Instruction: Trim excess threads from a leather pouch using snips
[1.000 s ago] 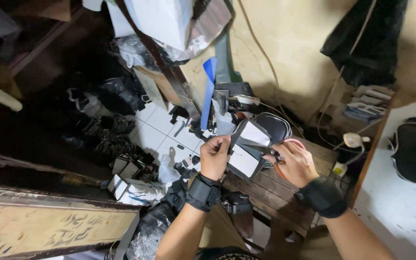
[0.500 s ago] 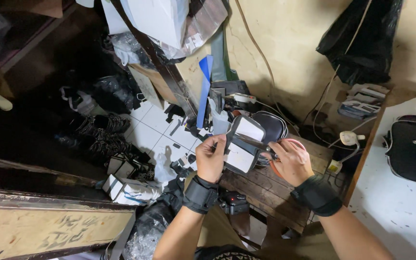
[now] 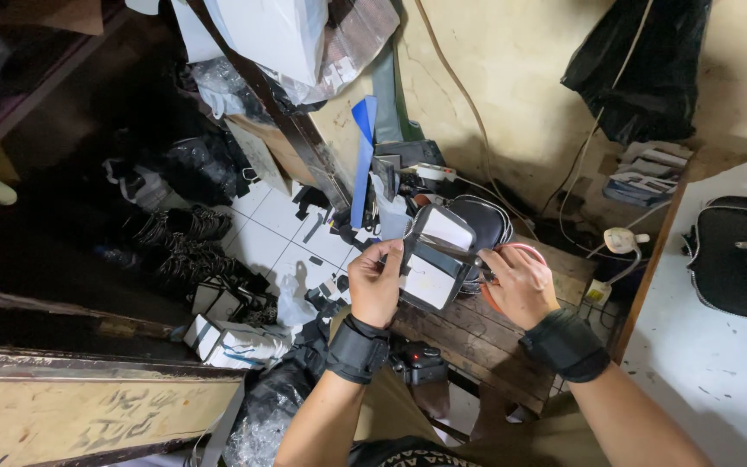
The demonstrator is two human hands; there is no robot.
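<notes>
My left hand (image 3: pixel 375 281) grips the left edge of a flat white-and-grey cut piece with dark straps (image 3: pixel 432 259), held up over a wooden bench (image 3: pixel 486 342). My right hand (image 3: pixel 519 281) pinches a thin metal tool, seemingly scissors (image 3: pixel 469 253), against the right side of that piece. Both wrists wear black bands. A stack of dark oval soles (image 3: pixel 484 220) lies just behind the piece.
A white tiled floor (image 3: pixel 283 238) littered with dark scraps and black footwear (image 3: pixel 185 227) lies to the left. A blue strip (image 3: pixel 361 156) leans on the wall. A white table (image 3: pixel 702 346) with a black bag (image 3: pixel 732 251) is at the right.
Both hands and the piece have stayed almost in place; the piece has tilted a little, and my right hand has closed in against its right side.
</notes>
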